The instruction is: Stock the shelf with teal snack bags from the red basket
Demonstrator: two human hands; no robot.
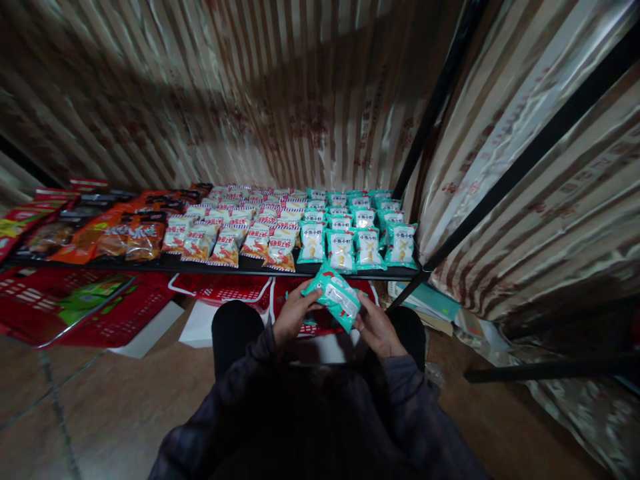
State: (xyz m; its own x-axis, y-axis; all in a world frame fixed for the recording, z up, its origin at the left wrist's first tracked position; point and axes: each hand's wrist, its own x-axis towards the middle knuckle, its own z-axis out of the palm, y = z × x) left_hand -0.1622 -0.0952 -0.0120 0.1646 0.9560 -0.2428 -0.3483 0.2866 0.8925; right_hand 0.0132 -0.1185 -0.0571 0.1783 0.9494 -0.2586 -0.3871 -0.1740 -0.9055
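Between my two hands is a teal snack bag (pixel 338 297), tilted, with its plain seam side mostly up. My left hand (pixel 296 311) grips its left end, thumb on top. At its right edge my right hand (pixel 376 325) pinches it, the fingers partly hidden beneath. Just beyond, on a black shelf (pixel 240 268), stand rows of matching teal bags (pixel 341 250). White and red snack bags (pixel 230 243) fill the shelf's middle, and orange bags (pixel 145 237) lie to their left.
Red baskets (pixel 150 313) sit below the shelf; the left one holds green packets (pixel 97 297). Black metal posts (pixel 500 193) rise at the right. Striped curtains (pixel 280 87) hang behind. Books or papers (pixel 430 303) lie on the floor at right.
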